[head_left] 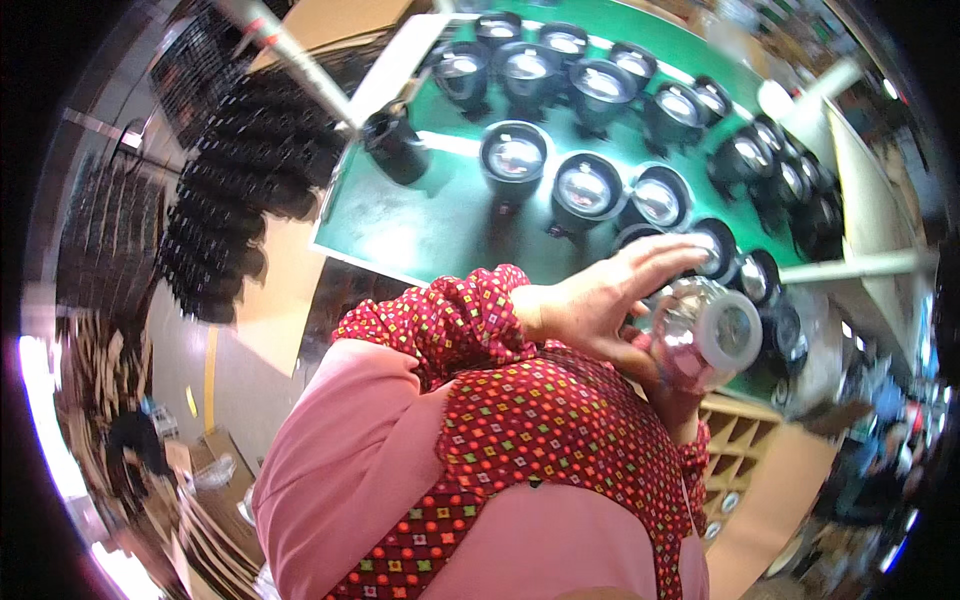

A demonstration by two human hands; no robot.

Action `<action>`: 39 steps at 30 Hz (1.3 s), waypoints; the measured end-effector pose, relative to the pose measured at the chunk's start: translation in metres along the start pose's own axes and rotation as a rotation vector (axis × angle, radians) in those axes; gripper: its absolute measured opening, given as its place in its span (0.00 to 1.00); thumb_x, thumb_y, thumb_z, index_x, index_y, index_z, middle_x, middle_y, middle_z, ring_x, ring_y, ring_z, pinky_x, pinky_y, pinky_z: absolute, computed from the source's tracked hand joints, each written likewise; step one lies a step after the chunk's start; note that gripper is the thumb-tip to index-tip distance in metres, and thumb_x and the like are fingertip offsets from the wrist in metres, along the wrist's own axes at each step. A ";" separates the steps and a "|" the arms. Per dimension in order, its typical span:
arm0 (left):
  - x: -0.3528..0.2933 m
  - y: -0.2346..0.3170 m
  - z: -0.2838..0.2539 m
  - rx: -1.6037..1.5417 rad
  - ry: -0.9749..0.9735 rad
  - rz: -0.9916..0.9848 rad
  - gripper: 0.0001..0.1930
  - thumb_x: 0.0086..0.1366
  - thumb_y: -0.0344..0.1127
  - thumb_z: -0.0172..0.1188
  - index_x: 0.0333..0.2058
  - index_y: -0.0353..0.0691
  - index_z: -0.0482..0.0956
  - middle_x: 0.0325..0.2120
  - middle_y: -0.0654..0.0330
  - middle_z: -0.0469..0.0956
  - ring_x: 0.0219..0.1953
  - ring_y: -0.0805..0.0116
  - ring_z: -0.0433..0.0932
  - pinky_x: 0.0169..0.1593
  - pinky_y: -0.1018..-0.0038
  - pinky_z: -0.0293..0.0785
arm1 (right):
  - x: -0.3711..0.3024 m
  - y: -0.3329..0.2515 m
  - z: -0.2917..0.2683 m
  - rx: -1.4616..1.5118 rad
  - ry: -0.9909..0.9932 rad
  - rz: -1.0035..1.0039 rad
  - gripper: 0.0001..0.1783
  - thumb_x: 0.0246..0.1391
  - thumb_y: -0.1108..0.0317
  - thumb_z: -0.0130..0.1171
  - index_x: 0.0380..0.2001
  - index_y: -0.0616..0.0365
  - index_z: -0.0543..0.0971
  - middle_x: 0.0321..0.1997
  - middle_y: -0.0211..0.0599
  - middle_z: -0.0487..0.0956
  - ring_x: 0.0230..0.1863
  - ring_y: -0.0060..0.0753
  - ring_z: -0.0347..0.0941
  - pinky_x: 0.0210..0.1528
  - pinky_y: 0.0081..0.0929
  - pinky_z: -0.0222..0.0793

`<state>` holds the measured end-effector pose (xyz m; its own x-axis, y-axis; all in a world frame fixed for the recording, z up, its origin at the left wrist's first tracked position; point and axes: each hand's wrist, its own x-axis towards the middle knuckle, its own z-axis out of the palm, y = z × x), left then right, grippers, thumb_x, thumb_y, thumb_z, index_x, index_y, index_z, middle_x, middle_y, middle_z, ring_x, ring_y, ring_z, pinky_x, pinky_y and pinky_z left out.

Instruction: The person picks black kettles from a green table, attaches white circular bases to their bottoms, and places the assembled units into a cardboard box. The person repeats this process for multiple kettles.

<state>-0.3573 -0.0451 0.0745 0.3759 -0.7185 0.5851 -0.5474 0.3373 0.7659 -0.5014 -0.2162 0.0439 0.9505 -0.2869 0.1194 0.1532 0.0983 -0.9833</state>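
Near the table's front edge, my right hand [683,406] is wrapped round a clear, rounded, jar-shaped piece [678,325] with a white ring on its end. That ring faces up and to the right, and the piece hides much of the right hand. My left hand [590,305] reaches in from the left beside the piece. Its fingers stretch past the upper side, and its thumb is apart, near the lower side. Whether the left hand touches the piece I cannot tell. Just beyond stand black round lamp housings [588,187] with shiny, clear fronts.
Several more black housings [603,82] stand on the green-topped table [380,225]. One dark housing [396,142] is at its left edge. Stacked black parts [255,160] lie farther left. A divided cardboard box [738,440] is at lower right, near a pale rail [860,268].
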 end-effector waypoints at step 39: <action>0.028 0.092 -0.091 0.163 -0.051 -0.082 0.24 0.43 0.42 0.88 0.28 0.35 0.81 0.60 0.35 0.73 0.58 0.40 0.81 0.57 0.62 0.79 | -0.020 0.026 -0.010 0.891 -0.005 0.457 0.34 0.70 0.49 0.55 0.71 0.56 0.68 0.71 0.49 0.72 0.71 0.49 0.70 0.74 0.50 0.64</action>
<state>-0.3293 0.0213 0.1855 0.3884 -0.7707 0.5052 -0.6321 0.1762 0.7546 -0.5187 -0.2179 0.0148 0.9696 -0.0396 -0.2414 -0.0820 0.8769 -0.4736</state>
